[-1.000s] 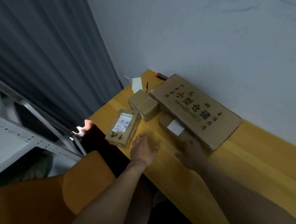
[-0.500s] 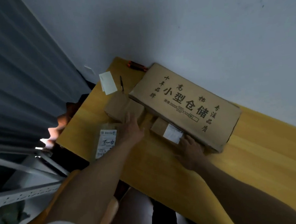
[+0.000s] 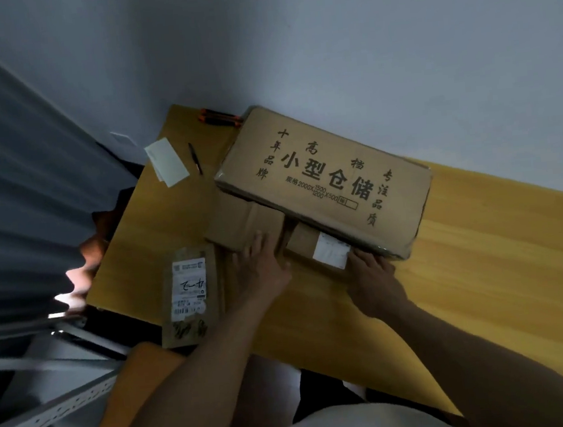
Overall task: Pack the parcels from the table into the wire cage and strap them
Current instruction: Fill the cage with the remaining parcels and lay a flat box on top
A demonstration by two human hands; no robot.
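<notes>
Nothing looks packed yet: all four parcels visible lie on the yellow table [image 3: 484, 262], and no wire cage can be made out for certain, only a blurred edge at the far right of the view.

The landmark is the large flat carton [image 3: 325, 178] printed with Chinese characters, lying against the wall. Tucked against its near edge is a small box with a white label [image 3: 314, 244]. Left of that, also touching the carton's near edge, sits a plain cardboard box [image 3: 243, 222]. Further toward the table's front edge from the carton lies a long parcel with a shipping label [image 3: 191, 294], partly overhanging that edge.

The left hand [image 3: 261, 267] lies flat and spread, fingers reaching onto the plain box and the labelled small box's left end, gripping nothing firmly. The right hand [image 3: 372, 277] has its fingertips at the small box's right end, loosely curled; whether it has closed on it I cannot tell.

My reading: the first pick-up is beginning, with all packing and strapping still ahead.
</notes>
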